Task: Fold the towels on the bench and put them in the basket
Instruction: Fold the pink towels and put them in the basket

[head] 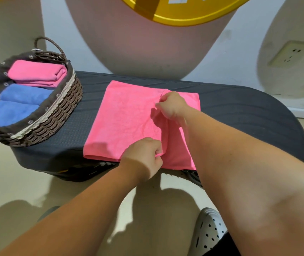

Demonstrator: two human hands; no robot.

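Observation:
A pink towel lies spread on the dark bench, partly folded, with a raised ridge running across its right part. My left hand pinches that ridge at the towel's near edge. My right hand pinches the same ridge near the far edge. At the bench's left end stands a woven brown basket. Inside it lie a folded pink towel and two folded blue towels.
A wall with a socket rises behind the bench. Beige floor lies in front. A grey perforated clog shows at the bottom right.

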